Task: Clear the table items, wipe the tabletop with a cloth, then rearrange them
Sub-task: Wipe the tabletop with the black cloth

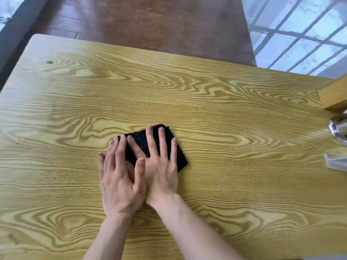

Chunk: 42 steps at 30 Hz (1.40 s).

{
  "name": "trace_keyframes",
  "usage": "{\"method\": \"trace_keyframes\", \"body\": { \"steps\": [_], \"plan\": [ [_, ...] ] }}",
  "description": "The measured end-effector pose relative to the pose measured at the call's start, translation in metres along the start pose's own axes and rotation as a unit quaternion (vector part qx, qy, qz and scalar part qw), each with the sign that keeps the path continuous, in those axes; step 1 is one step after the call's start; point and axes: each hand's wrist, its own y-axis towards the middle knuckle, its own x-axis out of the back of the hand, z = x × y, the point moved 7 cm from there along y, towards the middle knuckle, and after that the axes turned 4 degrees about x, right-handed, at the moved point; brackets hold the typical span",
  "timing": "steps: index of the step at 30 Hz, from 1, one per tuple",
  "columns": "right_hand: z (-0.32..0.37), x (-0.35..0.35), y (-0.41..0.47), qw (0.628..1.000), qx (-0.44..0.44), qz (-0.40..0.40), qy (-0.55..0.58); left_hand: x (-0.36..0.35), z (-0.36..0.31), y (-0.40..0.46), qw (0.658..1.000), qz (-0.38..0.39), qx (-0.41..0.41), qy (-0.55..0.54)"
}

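Observation:
A folded black cloth [139, 140] lies flat near the middle of the yellow wood-grain table [75, 102]. Both my hands press down on it with fingers spread. My left hand [120, 177] covers the cloth's left part, and its thumb overlaps my right hand. My right hand [161, 166] lies flat over the cloth's middle and right, fingers pointing away from me. The cloth's far edge and right corner show past the fingertips.
At the right edge sit a shiny metal object [339, 128] and a clear plastic container [336, 162], both cut off by the frame. A wooden post [334, 94] stands at the far right corner. Dark wood floor [150, 21] lies beyond the table's far edge.

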Motion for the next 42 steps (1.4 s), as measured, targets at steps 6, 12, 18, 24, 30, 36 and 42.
{"method": "trace_keyframes", "body": {
  "steps": [6,12,18,24,30,36,42],
  "plan": [
    [-0.025,0.007,-0.029,0.999,0.035,-0.014,0.025,-0.007,-0.005,-0.005,0.996,0.021,-0.008,0.091],
    [-0.149,0.024,-0.072,0.989,-0.141,-0.033,-0.021,-0.014,-0.004,-0.003,0.982,0.031,-0.011,0.186],
    [-0.206,0.03,-0.093,0.951,-0.304,-0.057,-0.014,-0.015,-0.008,-0.002,0.981,0.038,0.001,0.19],
    [-0.066,0.015,-0.057,0.987,-0.153,-0.047,0.018,-0.011,-0.008,-0.002,0.989,0.035,0.007,0.142],
    [-0.042,0.009,-0.061,0.998,-0.009,-0.021,0.05,-0.009,-0.008,-0.003,0.992,0.029,0.01,0.122],
    [-0.183,0.027,-0.098,0.968,-0.24,-0.073,0.008,-0.009,-0.011,-0.002,0.988,0.046,0.009,0.145],
    [-0.173,0.026,-0.09,0.94,-0.331,-0.082,0.016,-0.013,-0.011,-0.002,0.987,0.047,0.002,0.157]
  ]
}}
